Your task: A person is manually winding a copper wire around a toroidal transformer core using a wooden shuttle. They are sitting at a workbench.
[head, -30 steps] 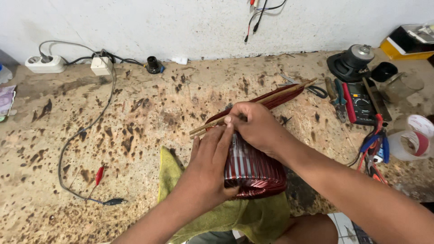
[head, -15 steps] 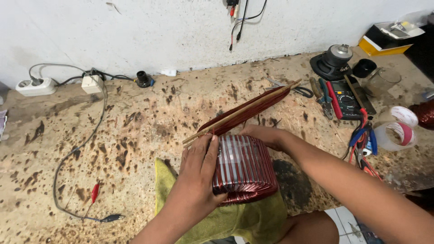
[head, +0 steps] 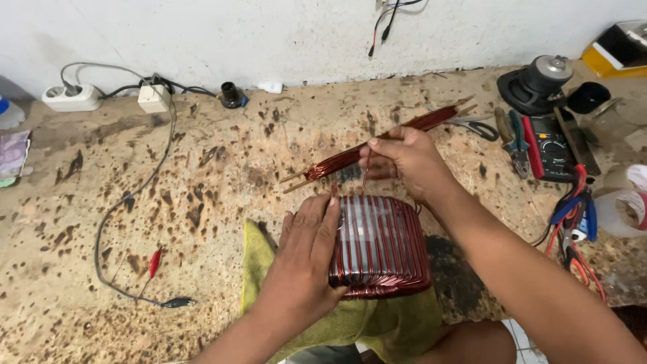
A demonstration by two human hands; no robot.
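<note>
A large copper-wire coil (head: 381,246), wound in reddish-brown turns and partly wrapped in clear film, rests on a yellow-green cloth (head: 384,323) at the near edge of the tabletop (head: 222,175). The left hand (head: 306,259) lies against the coil's left face, palm on the windings, fingers (head: 323,219) extended upward and pressed flat along its side in a steadying hold rather than clenched. The right hand (head: 404,158) is raised just beyond the coil's far rim; its fingers (head: 377,149) are pinched closed on a thin strand of copper wire (head: 366,178) that runs down to the top of the coil. The same hand touches a long shuttle (head: 381,145), a pair of slender sticks wound with copper wire, lying diagonally across the tabletop from lower left to upper right; whether the hand also grips it cannot be determined.

To the right of the shuttle's far end lie scissors (head: 475,127), pliers (head: 517,141) and a dark multimeter (head: 549,148) with red and blue leads (head: 573,209) trailing toward the near edge. A black motor-like part (head: 536,81) stands behind the multimeter, and a white tape roll (head: 623,212) sits at the far right. On the left, a white power strip (head: 71,98) and a plug adapter (head: 153,98) sit against the wall, with a black cable (head: 128,202) curving forward to red and black alligator clips (head: 165,283).
</note>
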